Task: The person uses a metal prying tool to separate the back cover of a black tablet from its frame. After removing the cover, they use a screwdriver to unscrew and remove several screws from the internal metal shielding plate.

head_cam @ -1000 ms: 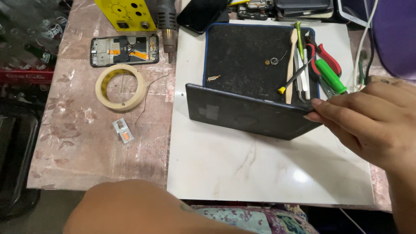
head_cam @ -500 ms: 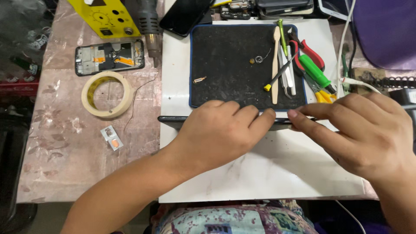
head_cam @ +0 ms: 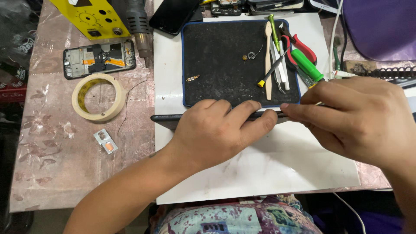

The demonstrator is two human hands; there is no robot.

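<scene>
The left hand [head_cam: 216,132] lies flat with fingers together, pressing the thin dark tablet [head_cam: 167,117] on the white desk [head_cam: 260,173], along the black mat's [head_cam: 216,56] near edge. The right hand [head_cam: 359,119] pinches its right end. Hard prying could crack it.

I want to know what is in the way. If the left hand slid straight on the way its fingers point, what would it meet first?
Probably the right hand: the left hand lies on the dark device's edge, fingers pointing right, almost touching its fingertips.
</scene>
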